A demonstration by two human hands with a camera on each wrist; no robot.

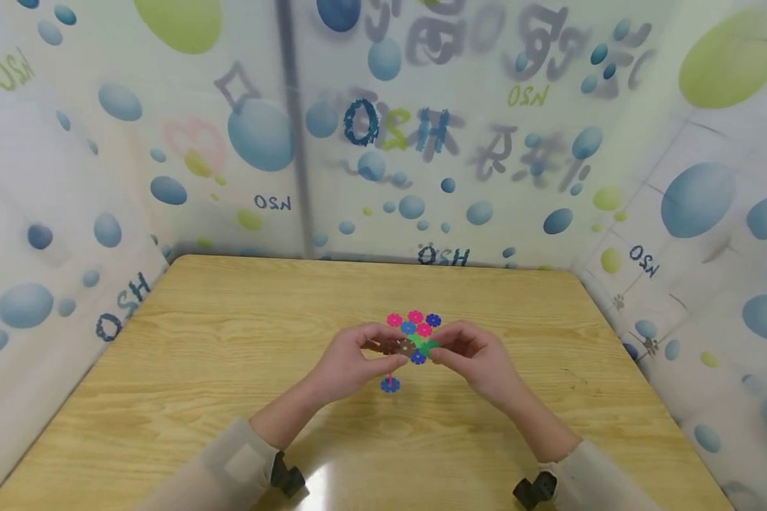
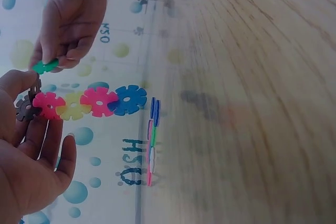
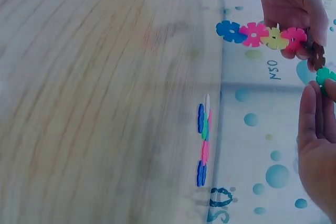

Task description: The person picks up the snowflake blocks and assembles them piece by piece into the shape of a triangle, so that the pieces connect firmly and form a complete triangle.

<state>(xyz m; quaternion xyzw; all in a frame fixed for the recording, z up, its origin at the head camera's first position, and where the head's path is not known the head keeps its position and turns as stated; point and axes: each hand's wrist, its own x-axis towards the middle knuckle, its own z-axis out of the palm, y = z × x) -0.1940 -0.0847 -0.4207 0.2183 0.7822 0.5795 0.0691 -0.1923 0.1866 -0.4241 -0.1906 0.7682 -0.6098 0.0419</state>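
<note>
My left hand (image 1: 351, 362) pinches brown notched flower-shaped discs (image 1: 406, 348) between thumb and fingers, above the table. From them a chain of interlocked discs hangs down: a pink disc (image 2: 49, 105), a yellow disc (image 2: 73, 105), another pink disc (image 2: 98, 102) and a blue disc (image 2: 130, 99) at the far end. My right hand (image 1: 476, 355) pinches a green disc (image 1: 429, 348) between thumb and fingers. It is held right beside the brown discs, its edge close to theirs. In the head view most of the chain is hidden or seen edge-on.
On the wooden table (image 1: 230, 319), behind the hands, lie several loose discs, among them a pink disc (image 1: 415, 316), a dark blue disc (image 1: 433, 320) and a lighter blue disc (image 1: 409, 327). Patterned curtain walls (image 1: 371, 234) stand at the table's back and sides.
</note>
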